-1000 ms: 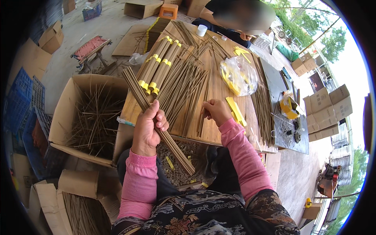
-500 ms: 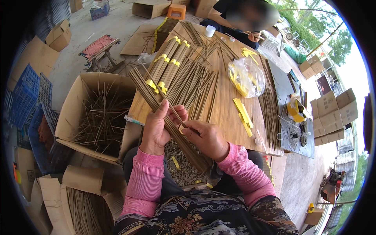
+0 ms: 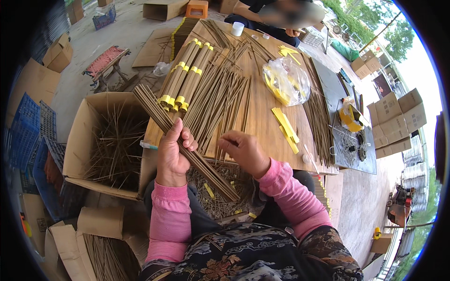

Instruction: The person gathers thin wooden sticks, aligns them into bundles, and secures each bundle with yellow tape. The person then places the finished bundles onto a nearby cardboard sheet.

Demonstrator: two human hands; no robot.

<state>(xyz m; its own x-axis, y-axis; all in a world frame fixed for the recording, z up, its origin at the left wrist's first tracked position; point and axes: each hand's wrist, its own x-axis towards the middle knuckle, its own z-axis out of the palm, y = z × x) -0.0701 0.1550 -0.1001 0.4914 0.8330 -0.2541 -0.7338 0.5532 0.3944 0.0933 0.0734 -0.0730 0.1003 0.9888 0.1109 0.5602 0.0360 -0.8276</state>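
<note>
My left hand (image 3: 172, 154) is wrapped round a bundle of long thin brown sticks (image 3: 154, 108), which slants from upper left down over my lap. The thumb lies along the top of the bundle. My right hand (image 3: 245, 153) hovers near the table's front edge, apart from the bundle, its fingers curled together with no stick showing in them. Just beyond it, loose brown sticks (image 3: 215, 100) lie spread on the wooden table (image 3: 262, 136). Bundles of sticks banded with yellow strips (image 3: 179, 79) are stacked at the left of the table.
A cardboard box (image 3: 80, 140) of loose sticks stands left of the table. Yellow strips (image 3: 286, 130), a clear plastic bag (image 3: 287, 82) and a white cup (image 3: 237, 29) lie on the table. A dark board (image 3: 328, 89) adjoins its right side. Another person (image 3: 262, 14) sits at the far end.
My right hand has come away from the bundle, and the stick it pinched no longer shows apart. My left hand has moved slightly left with the bundle. The view has shifted a little.
</note>
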